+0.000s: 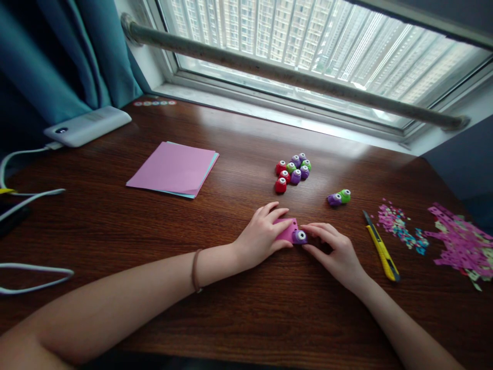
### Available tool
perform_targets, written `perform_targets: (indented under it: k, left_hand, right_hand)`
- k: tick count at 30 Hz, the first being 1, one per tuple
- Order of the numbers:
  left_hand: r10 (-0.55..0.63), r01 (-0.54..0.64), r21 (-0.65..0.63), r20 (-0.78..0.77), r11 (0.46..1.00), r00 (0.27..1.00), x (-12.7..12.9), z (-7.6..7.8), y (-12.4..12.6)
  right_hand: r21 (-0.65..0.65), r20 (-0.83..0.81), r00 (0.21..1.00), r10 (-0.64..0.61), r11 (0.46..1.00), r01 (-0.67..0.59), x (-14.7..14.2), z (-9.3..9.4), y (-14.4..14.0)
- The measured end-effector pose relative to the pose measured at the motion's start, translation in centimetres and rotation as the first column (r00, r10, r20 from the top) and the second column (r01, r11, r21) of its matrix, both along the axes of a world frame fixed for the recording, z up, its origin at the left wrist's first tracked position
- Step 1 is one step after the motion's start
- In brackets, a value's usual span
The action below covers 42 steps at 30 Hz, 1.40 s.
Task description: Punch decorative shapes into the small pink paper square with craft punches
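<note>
**Two hands on one punch: slip risk at the paper edge**

Two hands meet at lower centre of the frame. My left hand point(262, 234) lies flat, fingers spread, pinning the pink paper strip point(285, 229). My right hand point(334, 249) pinches the purple punch point(299, 237) at the strip's right end. I judge the strip could skew if the punch tips under pressure. Its long axis runs left-right, slightly tilted. Farther right lies the yellow knife point(382, 250); beyond, the punch cluster point(292, 172).
</note>
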<state>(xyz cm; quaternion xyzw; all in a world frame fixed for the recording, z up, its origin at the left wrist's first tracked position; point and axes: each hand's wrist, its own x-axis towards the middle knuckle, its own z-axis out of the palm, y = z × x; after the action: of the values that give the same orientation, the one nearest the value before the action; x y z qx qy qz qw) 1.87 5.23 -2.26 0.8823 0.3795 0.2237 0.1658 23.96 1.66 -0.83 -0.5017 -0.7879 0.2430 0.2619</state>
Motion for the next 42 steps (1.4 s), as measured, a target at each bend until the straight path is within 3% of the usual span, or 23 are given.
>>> perform_targets:
  k: [4, 7, 12, 26, 34, 42]
  left_hand:
    - [-0.02, 0.014, 0.127, 0.049, 0.992, 0.999, 0.0, 0.3, -0.3]
    - [-0.099, 0.09, 0.23, 0.026, 0.969, 0.995, 0.0, 0.6, -0.7]
    - [-0.176, 0.185, 0.293, -0.057, 0.938, 0.983, 0.2, 0.6, -1.1]
    - [-0.261, 0.336, 0.338, -0.248, 0.879, 0.933, 0.4, 2.2, -1.4]
    - [-0.313, 0.395, 0.333, -0.274, 0.856, 0.909, 0.7, 3.2, -1.0]
    - [-0.331, 0.412, 0.314, -0.281, 0.855, 0.901, 0.7, 3.2, -0.9]
  right_hand:
    - [0.113, 0.016, 1.0, 0.008, 0.994, -0.01, -0.3, 0.5, -0.4]
    - [0.229, 0.134, 0.986, 0.096, 0.965, -0.125, -0.5, 0.8, -0.7]
    - [0.3, 0.309, 0.938, 0.155, 0.92, -0.251, -0.6, 1.0, -0.6]
    - [0.317, 0.632, 0.77, 0.088, 0.877, -0.36, -2.1, 1.9, -1.4]
    - [0.317, 0.652, 0.755, 0.069, 0.879, -0.355, -2.4, 2.1, -1.3]
    - [0.355, 0.663, 0.748, 0.036, 0.864, -0.357, -2.6, 2.2, -1.2]
